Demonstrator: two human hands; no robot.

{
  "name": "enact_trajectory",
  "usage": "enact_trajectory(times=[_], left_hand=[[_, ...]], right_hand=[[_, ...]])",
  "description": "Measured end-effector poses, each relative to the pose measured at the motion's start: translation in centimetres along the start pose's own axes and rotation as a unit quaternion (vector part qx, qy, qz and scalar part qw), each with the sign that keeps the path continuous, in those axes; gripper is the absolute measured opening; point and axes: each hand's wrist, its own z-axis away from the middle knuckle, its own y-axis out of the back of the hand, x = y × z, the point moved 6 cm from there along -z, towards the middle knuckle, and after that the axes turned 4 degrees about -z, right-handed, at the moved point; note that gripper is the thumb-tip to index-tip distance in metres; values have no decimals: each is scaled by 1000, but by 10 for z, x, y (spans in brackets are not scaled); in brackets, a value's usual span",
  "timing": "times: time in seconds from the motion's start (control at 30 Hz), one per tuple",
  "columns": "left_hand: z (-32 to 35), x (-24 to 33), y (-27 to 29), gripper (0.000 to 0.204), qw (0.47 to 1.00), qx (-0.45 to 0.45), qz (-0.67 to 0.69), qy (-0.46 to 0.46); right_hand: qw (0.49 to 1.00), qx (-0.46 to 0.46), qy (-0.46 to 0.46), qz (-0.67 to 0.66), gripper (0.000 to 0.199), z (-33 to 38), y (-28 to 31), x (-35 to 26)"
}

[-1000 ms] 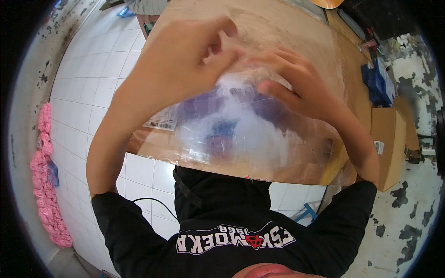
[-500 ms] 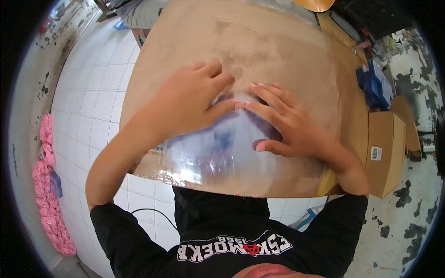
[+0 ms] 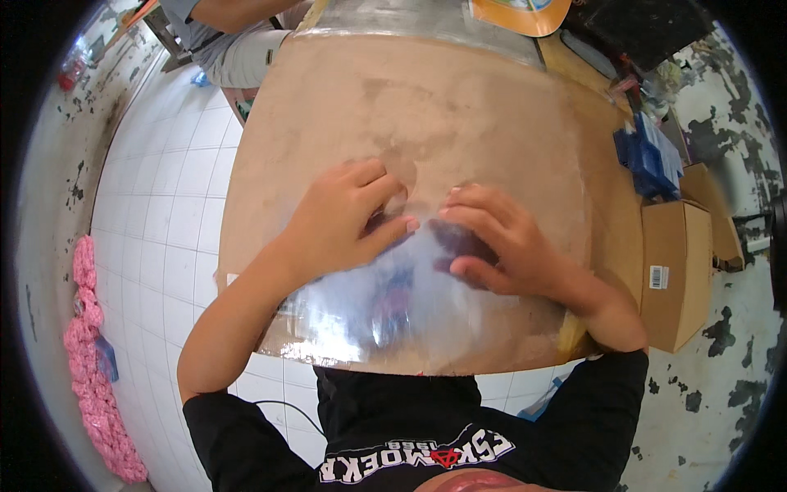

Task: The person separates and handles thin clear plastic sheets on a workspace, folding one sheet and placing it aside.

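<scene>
A table topped with brown cardboard [image 3: 484, 107] lies in front of me, its near part glossy and reflecting light. My left hand [image 3: 352, 211] rests over the middle of it, fingers bent and the thumb apart from them. Nothing shows between thumb and fingers, though the undersides of the fingertips are hidden. Close beside it, my right hand [image 3: 496, 238] is bent above the same surface, its thumb apart from the curved fingers. I see nothing in it. A small gap separates the two hands.
Another person's arm [image 3: 234, 10] is at the far left edge of the table. An orange board [image 3: 525, 20] lies at the far end. Blue packages [image 3: 652, 156] and a cardboard box [image 3: 676, 275] stand on the right. Pink bundled material [image 3: 88, 353] runs along the left wall.
Both hands have drawn nearer to me and a little apart, and their fingers are more bent. The view has shifted, bringing the other person's arm into sight.
</scene>
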Motion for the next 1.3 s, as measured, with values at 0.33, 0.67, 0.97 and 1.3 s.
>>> enact_trajectory(times=[0.33,0.67,0.97,1.3], left_hand=[[5,3,3,46,998,-28,32,-43],[8,15,5,42,997,-24,8,-76],[11,21,-2,44,996,-44,9,-83],[15,22,-3,39,996,-49,8,-74]], right_hand=[[995,-10,13,103,56,-1,-1,-10],[998,-39,-40,42,42,4,-4,-1],[998,-27,-53,26,40,0,-3,3],[993,-59,-89,-49,27,-2,-6,5]])
